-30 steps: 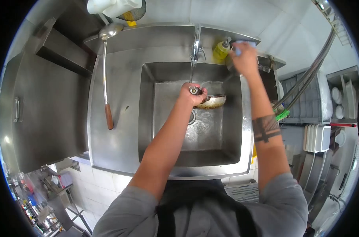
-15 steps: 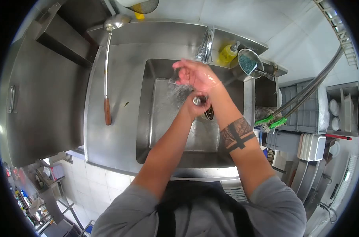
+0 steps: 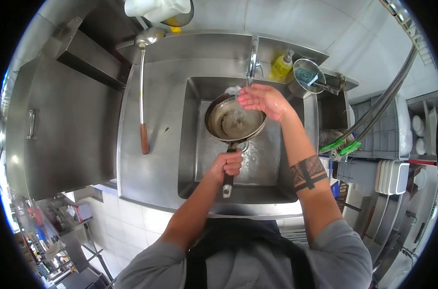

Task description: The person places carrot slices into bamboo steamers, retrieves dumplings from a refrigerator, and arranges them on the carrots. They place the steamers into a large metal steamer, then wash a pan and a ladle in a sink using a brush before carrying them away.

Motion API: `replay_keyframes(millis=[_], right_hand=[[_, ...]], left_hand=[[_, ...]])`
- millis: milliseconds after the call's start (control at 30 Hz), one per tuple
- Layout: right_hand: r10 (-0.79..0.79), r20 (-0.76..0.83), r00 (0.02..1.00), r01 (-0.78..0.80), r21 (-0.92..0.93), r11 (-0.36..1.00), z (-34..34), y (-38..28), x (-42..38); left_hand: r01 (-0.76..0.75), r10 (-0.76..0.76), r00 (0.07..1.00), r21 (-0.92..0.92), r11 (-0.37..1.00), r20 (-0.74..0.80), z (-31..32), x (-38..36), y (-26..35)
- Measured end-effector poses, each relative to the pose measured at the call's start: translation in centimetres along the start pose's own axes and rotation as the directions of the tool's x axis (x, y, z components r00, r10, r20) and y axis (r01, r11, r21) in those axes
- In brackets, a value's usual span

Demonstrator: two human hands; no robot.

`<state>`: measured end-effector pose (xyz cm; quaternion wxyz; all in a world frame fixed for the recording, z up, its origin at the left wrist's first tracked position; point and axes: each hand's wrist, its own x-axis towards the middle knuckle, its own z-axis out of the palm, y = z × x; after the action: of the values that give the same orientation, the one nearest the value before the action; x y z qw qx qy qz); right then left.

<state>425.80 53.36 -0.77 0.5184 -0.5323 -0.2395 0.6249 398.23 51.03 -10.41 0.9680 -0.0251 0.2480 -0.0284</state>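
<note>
My left hand (image 3: 226, 165) is wrapped round the black handle of a frying pan (image 3: 233, 123), which is held level over the sink (image 3: 289, 168). Water and brownish stains show inside the pan. Above the pan's upper right edge, my right hand (image 3: 263, 101) holds nothing, its fingers stretched out to the left below the faucet (image 3: 252, 60). Water from the faucet runs down by the fingertips into the pan.
A long ladle (image 3: 142, 91) lies on the steel counter left of the sink. Behind the sink's right corner stand a yellow soap bottle (image 3: 280, 66) and a metal pot (image 3: 296, 87) holding a green scrubber. Hoses hang at the right.
The pan has turned from steeply tilted, mostly hidden behind my hands, to level. My left hand has moved down and toward me with its handle; my right hand has shifted right.
</note>
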Motion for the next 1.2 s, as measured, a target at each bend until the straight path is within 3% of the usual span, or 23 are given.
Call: replay_keyframes(millis=[67, 133, 167, 233, 267, 300, 333, 400, 467, 500, 567, 633, 700, 767, 800, 833, 900, 967, 1000, 1033, 1067, 1100, 1200], right_hand=[[-0.019, -0.056, 0.998, 0.021, 0.041, 0.999, -0.4, 2.9, 1.8], [0.086, -0.368, 0.926, -0.255, -0.441, 0.86, -1.7, 6.4, 4.4], [0.086, -0.361, 0.928, -0.252, -0.442, 0.861, -2.7, 9.5, 6.7], [-0.514, -0.527, 0.677, -0.097, -0.756, 0.647, -4.8, 14.9, 11.2], [-0.516, -0.527, 0.675, -0.09, -0.754, 0.651, -4.3, 15.4, 12.1], [-0.405, -0.509, 0.759, 0.204, -0.404, 0.891, -3.0, 15.9, 12.9], [-0.326, -0.428, 0.843, 0.393, 0.076, 0.916, -1.5, 16.6, 13.5], [-0.027, 0.012, 1.0, 0.023, 0.278, 0.96, 4.1, 15.8, 10.0], [0.309, 0.147, 0.94, -0.261, -0.276, 0.925, 2.9, 20.7, 9.1], [0.305, 0.144, 0.941, -0.259, -0.273, 0.927, 1.6, 19.7, 8.0], [0.496, -0.027, 0.868, -0.321, -0.793, 0.518, -0.7, 15.9, 5.0], [0.388, -0.279, 0.878, -0.4, -0.874, 0.276, -2.0, 12.3, 7.2], [-0.24, -0.274, 0.931, -0.22, -0.948, 0.23, 0.6, 9.1, 6.7], [-0.408, -0.077, 0.91, -0.006, -0.985, 0.172, 2.4, 13.5, 11.2], [-0.395, 0.139, 0.908, 0.266, -0.92, 0.287, 3.5, 16.0, 12.0], [-0.191, 0.109, 0.976, 0.211, -0.707, 0.675, 6.3, 14.9, 7.7], [0.032, 0.404, 0.914, 0.299, -0.724, 0.622, 5.6, 17.6, 5.3], [0.291, 0.634, 0.716, 0.611, -0.771, 0.177, -0.4, 21.3, 6.1], [0.433, 0.264, 0.862, 0.194, -0.961, 0.199, -1.5, 18.5, 5.6], [0.565, -0.138, 0.813, -0.266, -0.952, 0.151, -2.0, 15.4, 5.1], [0.255, -0.203, 0.945, -0.233, -0.968, 0.091, -2.4, 14.6, 6.2], [-0.092, -0.223, 0.971, -0.221, -0.975, 0.022, -2.5, 13.4, 6.9], [-0.345, -0.129, 0.93, 0.004, -0.933, 0.361, 2.1, 13.2, 10.3]], left_hand=[[0.013, -0.012, 1.0, 0.089, 0.996, -0.019, -1.0, -2.2, -1.0], [0.029, -0.022, 0.999, 0.175, 0.984, -0.042, -1.2, -4.0, -1.7], [0.064, -0.05, 0.997, 0.27, 0.961, -0.057, -0.6, -4.9, -2.0], [0.156, -0.126, 0.987, 0.419, 0.894, -0.098, -0.9, -5.4, -2.1], [0.155, -0.122, 0.987, 0.425, 0.892, -0.102, -0.2, -5.4, -1.8], [0.208, -0.132, 0.975, 0.507, 0.837, -0.181, 1.1, -5.4, -1.7], [0.269, -0.138, 0.955, 0.575, 0.772, -0.262, 1.9, -5.3, -1.7], [0.267, -0.108, 0.955, 0.639, 0.721, -0.276, 1.0, -4.8, -1.1], [0.179, 0.064, 0.935, 0.62, 0.764, -0.348, 2.4, -5.1, 0.1], [0.149, 0.055, 0.941, 0.555, 0.818, -0.333, 2.4, -6.3, 0.6], [0.145, 0.006, 0.957, 0.498, 0.855, -0.29, 1.3, -8.4, 0.6], [0.175, -0.085, 0.971, 0.422, 0.889, -0.225, 0.9, -9.4, -0.5], [0.242, -0.134, 0.957, 0.454, 0.858, -0.256, 0.9, -8.4, -1.9], [0.306, -0.169, 0.94, 0.511, 0.803, -0.297, 0.8, -6.8, -2.7], [0.306, -0.172, 0.941, 0.512, 0.803, -0.291, 0.7, -6.2, -2.8], [0.262, -0.107, 0.945, 0.525, 0.81, -0.308, 0.7, -5.8, -2.6], [0.182, -0.007, 0.947, 0.517, 0.836, -0.321, 1.1, -6.0, -1.6], [0.152, -0.011, 0.959, 0.481, 0.864, -0.283, 0.9, -8.2, -0.3], [0.124, -0.012, 0.969, 0.444, 0.887, -0.246, 0.9, -9.0, -0.1], [0.138, -0.025, 0.967, 0.44, 0.887, -0.253, 1.1, -9.5, -0.4], [0.139, -0.025, 0.967, 0.439, 0.888, -0.255, 0.9, -9.5, -0.9], [0.186, -0.091, 0.968, 0.424, 0.887, -0.233, 0.8, -9.1, -1.6], [0.253, -0.162, 0.959, 0.447, 0.858, -0.232, 1.3, -7.0, -3.0]])
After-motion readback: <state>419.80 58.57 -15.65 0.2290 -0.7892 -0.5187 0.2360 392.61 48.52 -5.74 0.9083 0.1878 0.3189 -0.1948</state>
